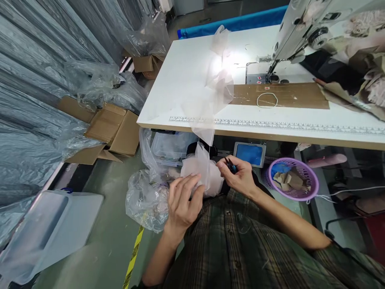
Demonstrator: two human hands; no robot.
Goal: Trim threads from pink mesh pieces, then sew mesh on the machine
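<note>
the person's left grip (183,202) is spread, fingers loosely curved at the near-left edge of the sheer fabric (222,90); whether the fingertips press on it cannot be told. the right grip (242,176) is pinching small black snips (230,165), just beside the fabric at 3 o'clock. the fabric runs from the lap toward 12 o'clock, over the front edge of the white bench (180,80) and across its top. from the right grip, a sewing machine (288,44) stands at 1 o'clock and a purple basket (314,182) with scraps sits at 3. a clear plastic bag (141,200) lies at 9 o'clock from the left grip, an open cardboard box (124,132) at 10.
</note>
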